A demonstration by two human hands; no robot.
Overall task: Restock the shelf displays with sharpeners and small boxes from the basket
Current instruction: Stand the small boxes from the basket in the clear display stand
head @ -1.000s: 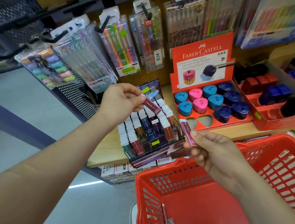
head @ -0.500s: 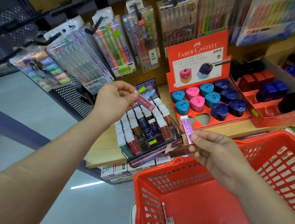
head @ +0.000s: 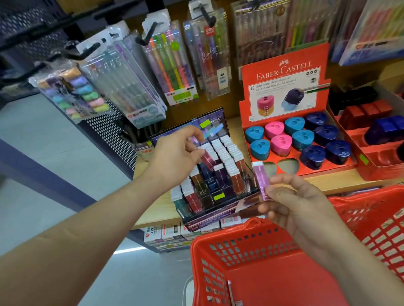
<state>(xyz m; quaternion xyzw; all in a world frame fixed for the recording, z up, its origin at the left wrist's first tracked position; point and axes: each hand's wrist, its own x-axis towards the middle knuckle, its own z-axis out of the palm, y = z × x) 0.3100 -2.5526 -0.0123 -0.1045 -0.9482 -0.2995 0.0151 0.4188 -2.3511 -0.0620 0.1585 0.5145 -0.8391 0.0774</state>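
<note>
A wooden shelf [head: 333, 180] crosses mid-frame. At centre, the left hand [head: 176, 158] pinches a maroon box [head: 207, 157] over the tiered display [head: 212, 176]. Lower right, above the red basket [head: 386, 234], the right hand [head: 296, 205] pinches a purple box [head: 261, 180].

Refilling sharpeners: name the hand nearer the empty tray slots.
Right. The right hand, pinching a purple box, is just below the empty slots; the left hand is farther left, over the small-box display.
</note>
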